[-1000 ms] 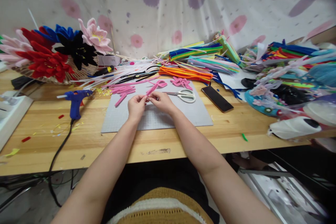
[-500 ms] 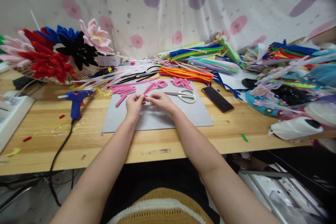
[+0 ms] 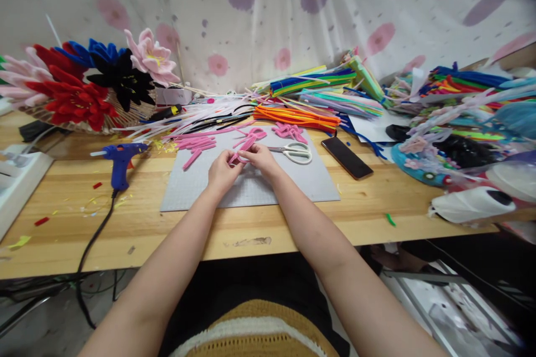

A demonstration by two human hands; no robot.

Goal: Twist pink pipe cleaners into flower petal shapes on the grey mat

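My left hand (image 3: 225, 170) and my right hand (image 3: 260, 158) meet over the grey cutting mat (image 3: 201, 192). Both are closed, fingertips together on a pink pipe cleaner (image 3: 235, 158) that shows between them. Just beyond, bent pink pipe cleaners (image 3: 253, 135) form loops; whether they join the held piece I cannot tell. Short straight pink pieces (image 3: 201, 144) lie left of my hands. To the right rest scissors (image 3: 298, 153) with white handles, shut, and behind them a folded pink pipe-cleaner shape (image 3: 290, 131).
A blue glue gun (image 3: 120, 163) with its cord lies at left, near a power strip (image 3: 25, 189). Pipe-cleaner flowers (image 3: 79, 101) stand behind it. Orange pipe cleaners (image 3: 297, 118) lie at the back. A phone (image 3: 347, 157) and a thread spool (image 3: 472, 204) are on the right.
My left hand has shifted slightly right and turned, and my right hand has come closer to it. More of the pink pipe cleaner now shows between my fingers.
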